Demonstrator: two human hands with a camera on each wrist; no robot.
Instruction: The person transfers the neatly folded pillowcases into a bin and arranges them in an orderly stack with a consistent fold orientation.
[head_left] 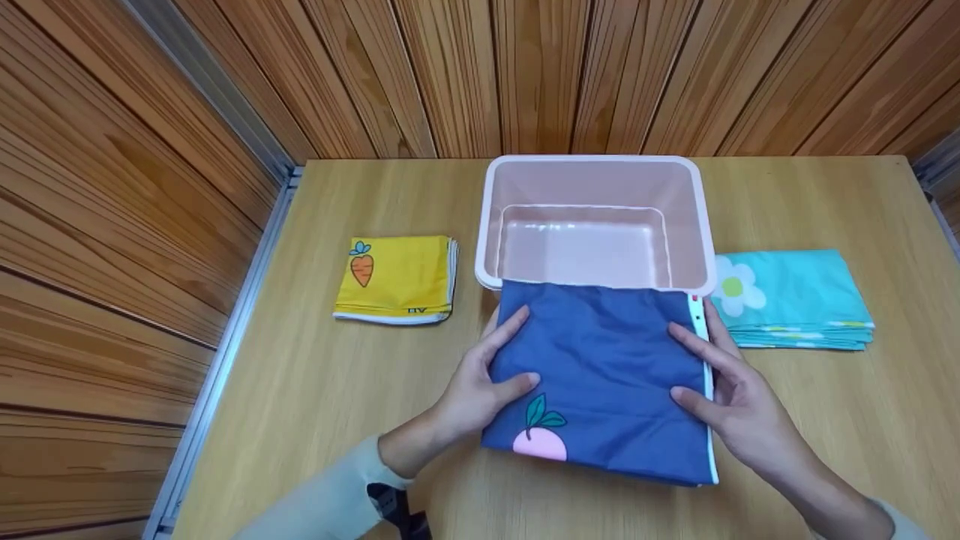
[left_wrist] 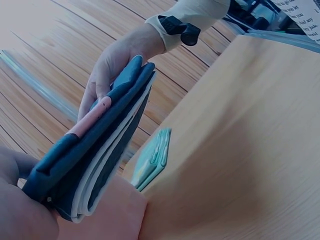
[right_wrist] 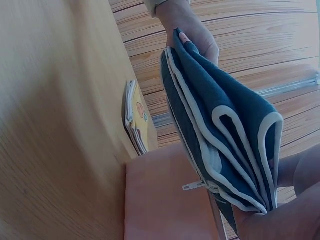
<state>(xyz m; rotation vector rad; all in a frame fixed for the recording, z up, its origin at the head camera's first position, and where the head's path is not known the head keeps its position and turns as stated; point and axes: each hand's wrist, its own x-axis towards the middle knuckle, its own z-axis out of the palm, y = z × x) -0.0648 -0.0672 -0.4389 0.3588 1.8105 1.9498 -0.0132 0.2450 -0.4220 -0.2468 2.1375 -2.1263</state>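
place: staged tabletop recording booth, not a lived-in room | evidence: light wooden table (head_left: 315,390) boxed in by brown wood-plank wall panels (head_left: 112,225) behind and left of it, joined by grey metal corner rails (head_left: 225,352) | on the table: only an empty pink plastic tub (head_left: 592,180) between folded printed cloths

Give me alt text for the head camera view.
Two hands, left hand and right hand, hold a folded blue cloth by its sides before an empty pink bin on a wooden table, between folded yellow cloth and teal cloth.
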